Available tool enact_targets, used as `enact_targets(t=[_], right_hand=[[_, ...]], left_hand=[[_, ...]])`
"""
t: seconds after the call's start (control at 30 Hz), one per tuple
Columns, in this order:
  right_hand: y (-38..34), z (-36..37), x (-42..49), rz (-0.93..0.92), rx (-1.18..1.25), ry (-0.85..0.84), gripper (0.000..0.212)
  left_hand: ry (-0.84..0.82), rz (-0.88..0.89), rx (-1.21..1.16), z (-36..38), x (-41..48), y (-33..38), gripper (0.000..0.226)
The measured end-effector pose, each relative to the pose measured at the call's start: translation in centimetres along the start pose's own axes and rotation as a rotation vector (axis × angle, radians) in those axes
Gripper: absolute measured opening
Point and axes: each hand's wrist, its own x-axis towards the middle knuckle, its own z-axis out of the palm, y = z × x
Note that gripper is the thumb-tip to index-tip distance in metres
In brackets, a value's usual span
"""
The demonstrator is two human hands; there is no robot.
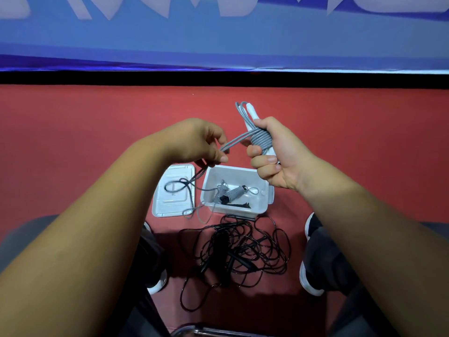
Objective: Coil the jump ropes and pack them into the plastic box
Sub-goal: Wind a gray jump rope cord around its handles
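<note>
Grey jump rope [261,139] coiled tight round white handles [251,110], right hand [279,161] gripping, left hand [196,139] pinching its tail.

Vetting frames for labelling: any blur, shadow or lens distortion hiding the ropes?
Head view: the left hand, the right hand and the grey rope are sharp. Head view: the black rope tangle sits in dim shadow, strands hard to separate. Head view: wide-angle stretch swells the forearms at the bottom corners; the blue banner on top is soft.
</note>
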Motion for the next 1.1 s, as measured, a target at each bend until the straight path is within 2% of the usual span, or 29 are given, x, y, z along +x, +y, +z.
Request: enact_targets(t=[0.13,0.3,0.43,0.47,0.6,0.67,0.73,0.8,0.9,0.97,1.1], right_hand=[[0.0,0.3,-0.6,0.063,-0.039,-0.037,0.045],[0.0,0.0,-1.3,0.186,-0.13,-0.234,0.041],[0.4,-0.7,-1.3,0.299,-0.128,-0.504,0.068],[0.6,-0.8,-1.2,0.322,-0.12,-0.57,0.072],[1.5,-1.0,-0.7,0.424,-0.07,-0.78,0.076],[2.0,-0.9,-0.5,0.492,-0.041,-0.857,0.076],[2.4,-0.9,-0.4,0.562,-0.005,-0.91,0.077],[2.6,-0.8,-0.6,0.57,-0.008,-0.932,0.058],[2.5,-0.8,-0.7,0.541,-0.057,-0.872,0.034],[2.5,-0.8,-0.8,0.538,-0.098,-0.821,0.028],[2.5,-0.8,-0.7,0.513,-0.194,-0.705,0.027]], left_hand=[[0.022,-0.008,0.07,0.3,0.5,-0.5,0.014],[0.013,-0.015,0.06,1.0,0.8,-0.5,0.004],[0.003,0.025,0.023,1.4,0.9,-0.3,0.041],[0.008,0.046,0.031,1.4,1.1,-0.3,0.045],[0.025,0.109,0.022,1.0,0.7,-0.3,0.024],[0.006,0.154,-0.058,0.8,0.5,-0.1,0.031],[-0.006,0.184,-0.135,0.8,0.4,0.2,0.027],[0.014,0.166,-0.245,0.9,0.5,0.6,0.025],[0.066,0.203,-0.296,0.7,0.5,1.2,0.024],[0.092,0.243,-0.295,0.4,0.4,1.4,0.021],[0.161,0.287,-0.257,-0.2,0.3,1.8,0.018]])
